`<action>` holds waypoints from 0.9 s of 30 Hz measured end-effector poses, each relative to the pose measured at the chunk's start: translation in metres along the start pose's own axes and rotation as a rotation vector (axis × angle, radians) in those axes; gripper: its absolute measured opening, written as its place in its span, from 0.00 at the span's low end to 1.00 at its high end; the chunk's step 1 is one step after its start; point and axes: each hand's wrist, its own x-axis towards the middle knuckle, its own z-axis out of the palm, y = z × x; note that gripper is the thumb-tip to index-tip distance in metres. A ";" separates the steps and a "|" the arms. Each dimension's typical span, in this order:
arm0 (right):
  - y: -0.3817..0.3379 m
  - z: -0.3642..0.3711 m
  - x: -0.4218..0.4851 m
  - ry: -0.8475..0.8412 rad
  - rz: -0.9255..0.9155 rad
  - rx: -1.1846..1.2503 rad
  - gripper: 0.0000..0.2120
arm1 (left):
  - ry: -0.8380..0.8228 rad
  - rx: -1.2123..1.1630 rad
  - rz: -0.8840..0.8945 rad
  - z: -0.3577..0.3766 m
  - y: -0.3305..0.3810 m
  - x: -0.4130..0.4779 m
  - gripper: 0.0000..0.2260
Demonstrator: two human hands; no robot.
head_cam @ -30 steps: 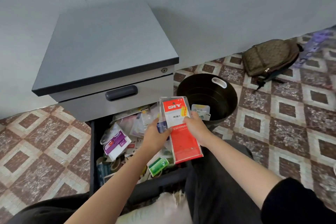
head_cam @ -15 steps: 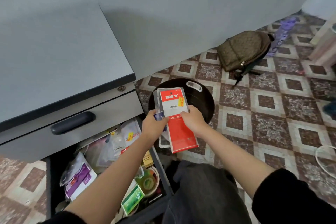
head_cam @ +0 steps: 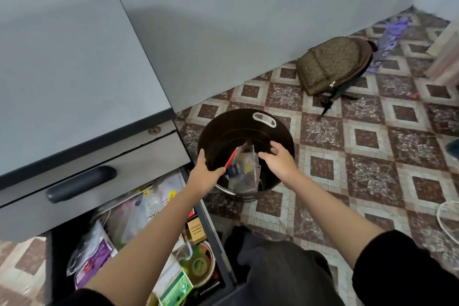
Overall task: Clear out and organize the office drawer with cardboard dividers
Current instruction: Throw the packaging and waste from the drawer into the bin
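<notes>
Head view, looking down: a person sits on a patterned tile floor beside a grey cabinet point(head_cam: 74, 69) whose lower drawer point(head_cam: 215, 233) is pulled open. The drawer is crowded with clutter, including a purple packet point(head_cam: 95, 259), a green box point(head_cam: 176, 290) and a roll of tape point(head_cam: 200, 263).

Just right of the drawer stands a black bucket point(head_cam: 223, 129). Both hands hover over its mouth. The left hand point(head_cam: 204, 176) has its fingers spread and holds nothing. The right hand point(head_cam: 279, 159) is loosely open and also holds nothing. Between them, a bundle of stationery packets point(head_cam: 244, 172) sits inside the bucket, blurred, with one red edge showing.

This looks like the clearing-out step. The next move probably calls for reaching back into the drawer for more clutter. No cardboard dividers are visible.
</notes>
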 end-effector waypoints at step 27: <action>-0.001 0.175 -0.152 -0.284 -0.242 -0.258 0.14 | 0.258 0.018 -0.160 -0.132 -0.168 -0.190 0.22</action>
